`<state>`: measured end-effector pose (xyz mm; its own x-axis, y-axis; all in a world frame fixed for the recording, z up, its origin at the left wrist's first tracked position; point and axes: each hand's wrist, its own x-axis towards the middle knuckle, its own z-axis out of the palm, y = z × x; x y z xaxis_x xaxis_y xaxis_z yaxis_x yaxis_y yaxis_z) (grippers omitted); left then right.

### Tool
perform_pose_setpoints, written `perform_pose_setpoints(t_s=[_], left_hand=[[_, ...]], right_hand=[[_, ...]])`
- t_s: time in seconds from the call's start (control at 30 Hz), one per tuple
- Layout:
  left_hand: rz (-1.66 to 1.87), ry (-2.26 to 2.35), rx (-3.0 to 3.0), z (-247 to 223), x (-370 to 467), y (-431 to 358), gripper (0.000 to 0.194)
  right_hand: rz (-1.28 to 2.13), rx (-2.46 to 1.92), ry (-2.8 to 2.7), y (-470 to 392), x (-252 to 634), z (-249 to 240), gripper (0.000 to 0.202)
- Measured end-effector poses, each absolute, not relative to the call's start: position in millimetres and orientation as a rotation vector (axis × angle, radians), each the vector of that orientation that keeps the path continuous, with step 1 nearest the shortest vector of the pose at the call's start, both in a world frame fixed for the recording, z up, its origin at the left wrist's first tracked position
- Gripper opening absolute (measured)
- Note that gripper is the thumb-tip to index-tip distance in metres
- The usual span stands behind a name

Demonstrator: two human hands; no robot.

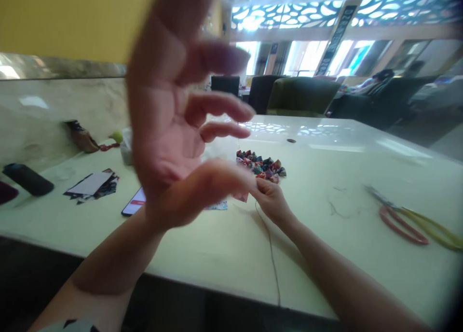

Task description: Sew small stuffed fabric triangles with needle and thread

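My left hand (181,115) is raised close to the camera, palm turned sideways, fingers apart and curved, slightly blurred, with nothing in it. Beyond it, over the table, my right hand (271,197) has its fingers pinched together; what they hold is too small to name. A thin cord (272,255) runs from beneath that hand to the table's front edge. Just behind the right hand lies a cluster of small folded patterned fabric pieces (264,167). A patterned flat piece (218,206) shows partly behind my left hand.
Scissors (401,210) with red and yellow handles lie on the white table (325,274) at right, near loose thread bits (340,211). At left are a phone (133,204), stacked fabric and card (92,185), and a dark spool (29,179). Chairs (302,96) and a person (379,81) are behind.
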<state>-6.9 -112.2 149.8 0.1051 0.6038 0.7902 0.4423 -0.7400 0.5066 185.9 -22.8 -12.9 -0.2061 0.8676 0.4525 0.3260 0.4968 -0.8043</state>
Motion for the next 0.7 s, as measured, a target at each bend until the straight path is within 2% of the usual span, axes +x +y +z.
perform_pose_setpoints(t_s=[0.03,0.07,0.17,0.23,0.43,0.7], left_hand=[[1.791,0.951,2.196,145.3,-5.5,-103.3,0.073],[1.834,0.845,2.101,138.4,-4.6,-94.7,0.067],[1.637,0.845,1.815,106.1,-3.4,-71.0,0.050],[1.480,0.932,1.619,80.1,-3.4,-59.3,0.045],[0.906,0.966,1.075,31.5,-1.3,-50.4,0.052],[1.017,0.834,0.914,28.4,-4.5,-47.8,0.034]], right_hand=[[0.704,-1.008,-1.741,-21.3,187.1,-12.3,0.026],[0.713,-1.005,-1.709,-19.8,188.4,-11.2,0.026],[0.696,-0.999,-1.598,-17.3,191.8,-5.9,0.027],[0.638,-0.995,-1.542,-18.3,192.8,-1.9,0.027],[0.412,-0.901,-1.692,-28.0,187.9,-0.1,0.020],[0.240,-0.816,-1.929,-24.1,183.6,-13.4,0.024]])
